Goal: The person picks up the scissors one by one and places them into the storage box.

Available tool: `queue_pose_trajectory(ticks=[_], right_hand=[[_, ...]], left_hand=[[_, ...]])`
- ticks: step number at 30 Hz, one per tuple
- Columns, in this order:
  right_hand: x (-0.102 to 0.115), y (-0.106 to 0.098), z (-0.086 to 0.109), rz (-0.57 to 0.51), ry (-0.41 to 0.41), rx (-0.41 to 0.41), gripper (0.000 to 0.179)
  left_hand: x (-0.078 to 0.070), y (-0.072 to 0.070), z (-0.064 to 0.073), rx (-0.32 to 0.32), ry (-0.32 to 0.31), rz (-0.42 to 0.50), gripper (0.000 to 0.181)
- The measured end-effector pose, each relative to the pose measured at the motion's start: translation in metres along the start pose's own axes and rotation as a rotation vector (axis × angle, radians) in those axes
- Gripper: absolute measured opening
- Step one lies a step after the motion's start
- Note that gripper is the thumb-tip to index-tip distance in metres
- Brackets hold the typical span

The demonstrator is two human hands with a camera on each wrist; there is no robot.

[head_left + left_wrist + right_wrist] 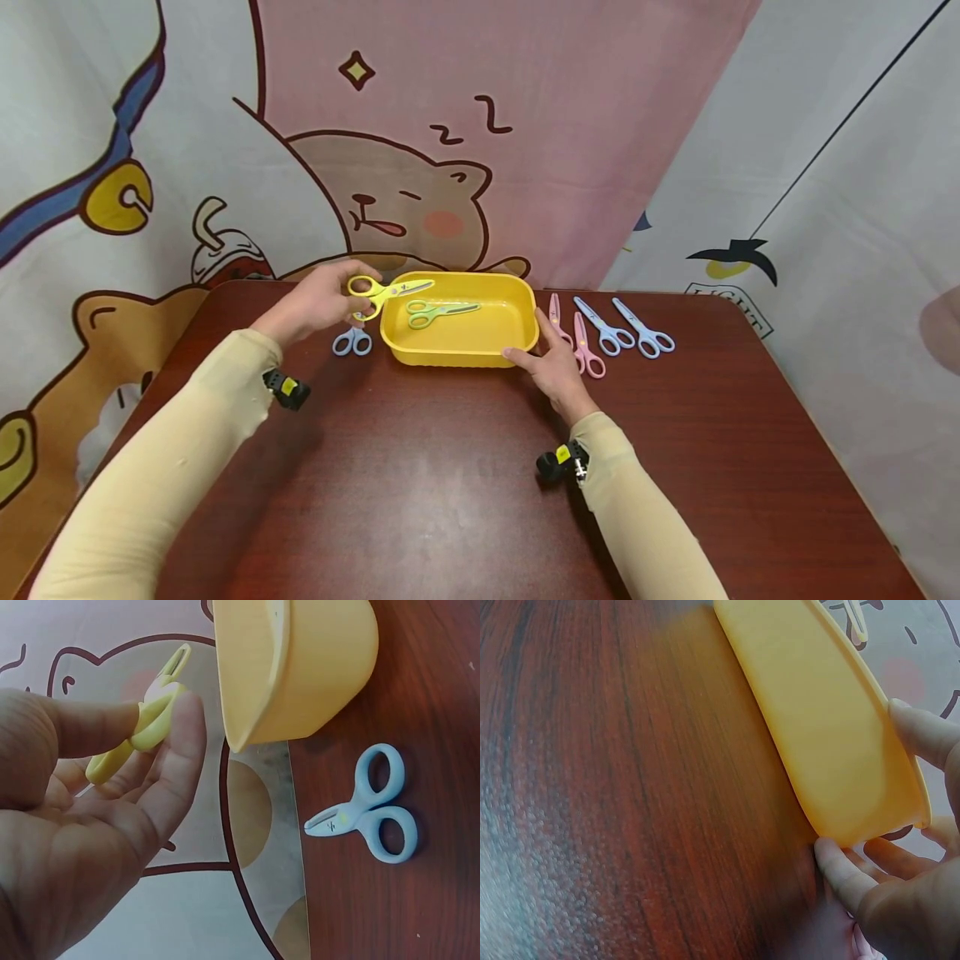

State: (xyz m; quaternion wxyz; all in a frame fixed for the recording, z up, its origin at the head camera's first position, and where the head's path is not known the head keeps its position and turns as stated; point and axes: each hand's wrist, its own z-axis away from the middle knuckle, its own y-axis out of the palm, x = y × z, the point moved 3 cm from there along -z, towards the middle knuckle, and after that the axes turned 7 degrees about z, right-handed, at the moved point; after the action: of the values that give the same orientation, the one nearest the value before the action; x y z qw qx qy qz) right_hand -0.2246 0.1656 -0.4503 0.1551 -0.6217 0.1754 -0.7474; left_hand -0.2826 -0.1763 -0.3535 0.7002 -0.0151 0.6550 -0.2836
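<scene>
My left hand (pixel 318 302) pinches yellow scissors (pixel 384 293) by their handles, between thumb and fingers. Their blades point right, over the left rim of a yellow plastic bin (pixel 450 359). Green scissors (pixel 422 314) lie inside the bin. At the bin's right end my right hand (pixel 557 371) grips it; in the right wrist view the thumb (pixel 919 731) sits on the rim and a finger (pixel 844 874) touches the lower corner. Below my left hand, light blue scissors (pixel 352 340) lie on the table, left of the bin; the left wrist view shows their handles and short blades.
Right of the bin lie two pink scissors (pixel 581 329) (pixel 555 310), partly behind my right hand, and two blue scissors (pixel 597 321) (pixel 637 323). All rest on a dark red wooden table (pixel 420 500). A printed cartoon curtain (pixel 585 125) hangs behind the table's far edge.
</scene>
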Motion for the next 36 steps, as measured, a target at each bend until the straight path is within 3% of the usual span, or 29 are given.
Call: queue_pose_trajectory(ticks=[22, 36], right_hand=[[-0.001, 0.001, -0.001, -0.014, 0.014, -0.002, 0.098], [0.001, 0.000, 0.001, -0.003, 0.004, -0.003, 0.098]], left_hand=[[-0.015, 0.015, -0.021, 0.048, -0.076, -0.043, 0.042], [-0.023, 0.023, -0.032, 0.120, -0.095, -0.042, 0.041]])
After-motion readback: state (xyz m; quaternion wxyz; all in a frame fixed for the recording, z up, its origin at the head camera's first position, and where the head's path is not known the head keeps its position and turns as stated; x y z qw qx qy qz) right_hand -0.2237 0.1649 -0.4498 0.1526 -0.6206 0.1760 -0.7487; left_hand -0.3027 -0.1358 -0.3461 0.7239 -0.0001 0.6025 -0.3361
